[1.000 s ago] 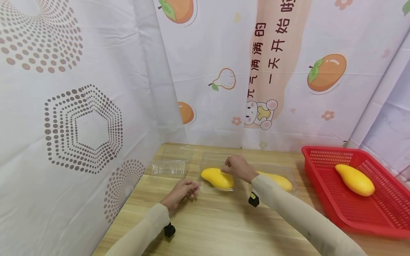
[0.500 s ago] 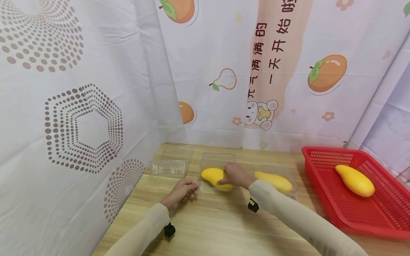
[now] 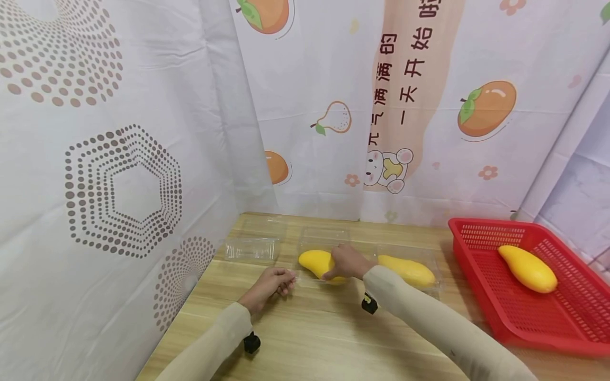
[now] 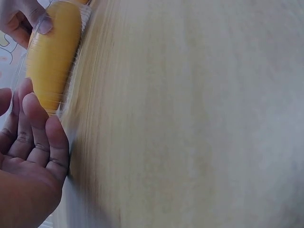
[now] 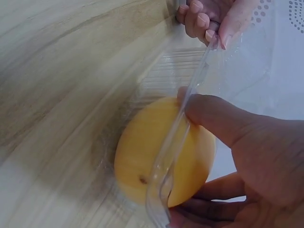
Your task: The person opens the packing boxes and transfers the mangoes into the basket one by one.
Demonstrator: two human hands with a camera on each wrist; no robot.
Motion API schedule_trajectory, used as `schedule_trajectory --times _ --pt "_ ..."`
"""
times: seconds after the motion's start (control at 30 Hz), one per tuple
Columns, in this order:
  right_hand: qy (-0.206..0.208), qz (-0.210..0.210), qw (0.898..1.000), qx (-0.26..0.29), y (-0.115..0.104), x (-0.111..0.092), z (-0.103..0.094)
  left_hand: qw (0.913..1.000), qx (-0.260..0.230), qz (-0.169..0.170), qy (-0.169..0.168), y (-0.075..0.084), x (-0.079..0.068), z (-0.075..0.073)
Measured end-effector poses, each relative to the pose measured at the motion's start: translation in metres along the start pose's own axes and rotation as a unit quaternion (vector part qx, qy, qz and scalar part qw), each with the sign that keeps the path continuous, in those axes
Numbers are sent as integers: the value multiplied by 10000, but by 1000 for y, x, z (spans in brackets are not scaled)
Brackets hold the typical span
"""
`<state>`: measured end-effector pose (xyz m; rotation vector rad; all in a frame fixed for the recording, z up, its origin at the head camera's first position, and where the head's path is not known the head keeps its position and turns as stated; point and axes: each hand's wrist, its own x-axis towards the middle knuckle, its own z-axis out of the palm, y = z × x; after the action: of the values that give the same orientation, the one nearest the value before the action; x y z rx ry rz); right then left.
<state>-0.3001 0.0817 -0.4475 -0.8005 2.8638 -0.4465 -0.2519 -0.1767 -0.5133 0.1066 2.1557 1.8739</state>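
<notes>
A yellow mango (image 3: 313,261) lies in a clear plastic clamshell box (image 5: 203,64) at the middle of the table, its lid folded back toward the curtain. My left hand (image 3: 270,288) pinches the box's front left corner between thumb and forefinger, as the right wrist view shows. My right hand (image 3: 350,262) grips the right part of the mango. Its thumb (image 5: 209,111) crosses the front rim and the other fingers reach round the far side, partly hidden by the fruit.
To the right, another clear box holds a second mango (image 3: 407,271). An open clear box (image 3: 252,248) stands at the left with no fruit in it. At the far right, a red plastic basket (image 3: 495,296) holds one mango (image 3: 529,269). Patterned curtains (image 3: 295,132) border the table.
My right hand has come down from above the mango and shifted slightly left, its thumb now at the front rim. The left hand stays at the box corner.
</notes>
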Motion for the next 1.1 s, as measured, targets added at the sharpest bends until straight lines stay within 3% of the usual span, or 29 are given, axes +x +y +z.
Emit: schedule_trajectory --times 0.57,1.1 --pt "93 123 9993 332 -3 2 3 10000 77 5 60 2 1 0" --pt "683 -128 9975 -124 -2 3 -7 9999 99 14 122 -2 1 1"
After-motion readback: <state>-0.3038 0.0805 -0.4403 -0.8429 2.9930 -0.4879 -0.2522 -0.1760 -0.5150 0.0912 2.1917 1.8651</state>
